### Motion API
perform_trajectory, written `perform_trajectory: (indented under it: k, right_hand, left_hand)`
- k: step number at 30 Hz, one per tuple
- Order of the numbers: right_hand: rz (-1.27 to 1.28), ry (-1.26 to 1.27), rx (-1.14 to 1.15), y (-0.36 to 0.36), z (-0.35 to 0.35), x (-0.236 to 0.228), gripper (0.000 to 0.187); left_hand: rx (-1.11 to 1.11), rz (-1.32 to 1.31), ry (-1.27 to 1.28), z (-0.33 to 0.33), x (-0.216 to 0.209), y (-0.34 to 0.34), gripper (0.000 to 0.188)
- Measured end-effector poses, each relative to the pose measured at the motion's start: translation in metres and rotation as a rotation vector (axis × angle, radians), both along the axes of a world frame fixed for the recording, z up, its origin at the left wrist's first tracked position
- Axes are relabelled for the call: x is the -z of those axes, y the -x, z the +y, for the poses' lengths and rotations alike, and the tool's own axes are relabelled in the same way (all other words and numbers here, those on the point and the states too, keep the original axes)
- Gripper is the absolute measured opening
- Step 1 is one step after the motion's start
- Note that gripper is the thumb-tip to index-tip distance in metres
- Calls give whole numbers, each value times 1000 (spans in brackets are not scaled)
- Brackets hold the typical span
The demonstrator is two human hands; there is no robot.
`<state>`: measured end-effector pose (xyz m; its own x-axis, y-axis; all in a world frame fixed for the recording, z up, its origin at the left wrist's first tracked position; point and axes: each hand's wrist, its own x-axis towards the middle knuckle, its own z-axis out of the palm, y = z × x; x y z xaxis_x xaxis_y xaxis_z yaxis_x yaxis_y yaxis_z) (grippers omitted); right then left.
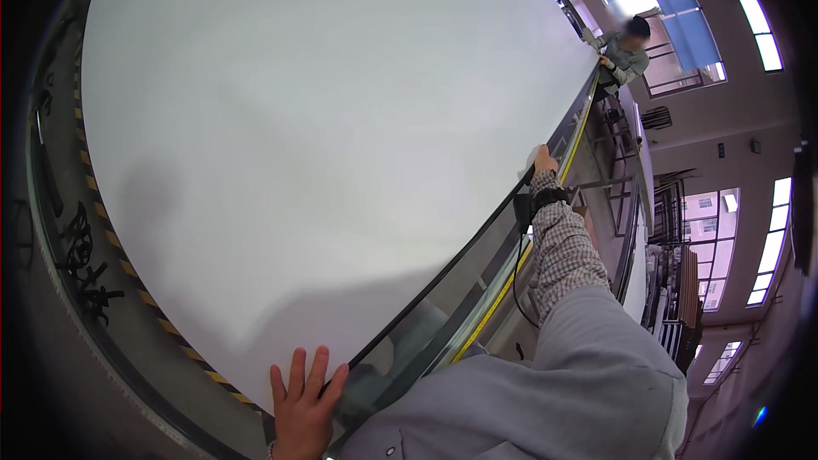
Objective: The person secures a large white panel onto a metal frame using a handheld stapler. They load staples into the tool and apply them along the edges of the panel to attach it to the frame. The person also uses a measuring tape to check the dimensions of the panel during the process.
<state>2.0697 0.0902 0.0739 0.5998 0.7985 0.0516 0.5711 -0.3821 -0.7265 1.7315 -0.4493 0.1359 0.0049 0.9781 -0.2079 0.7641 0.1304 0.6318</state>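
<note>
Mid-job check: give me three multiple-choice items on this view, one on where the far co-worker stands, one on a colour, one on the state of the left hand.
1. Where is the other person?
A. At the white sheet's far corner, upper right
B. Beside the left hand
C. On the floor at left

2. What colours is the floor tape along the left edge?
A. Red and white
B. Yellow and black
C. Plain blue

3. How is the left hand?
A. Closed in a fist
B. Flat, fingers spread on the white sheet
C. Holding a tool

Answers: 1 A, that person stands at the far corner; 2 B, the stripes alternate yellow and black; 3 B, the fingers lie spread on the sheet's near edge.
</note>
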Motion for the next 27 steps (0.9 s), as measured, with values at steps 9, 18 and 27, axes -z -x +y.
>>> perform_trajectory:
  k: [9, 18, 27]
  right_hand:
    - [70, 70, 9, 6, -23, -7, 67]
    - [-14, 36, -1, 3, -31, 13, 62]
    - [-60, 215, -52, -13, -22, -18, 66]
  left_hand:
    - [-22, -33, -100, -6, 1, 1, 48]
    - [-17, 2, -177, -3, 9, -11, 51]
    - [129, 90, -193, 5, 24, -31, 48]
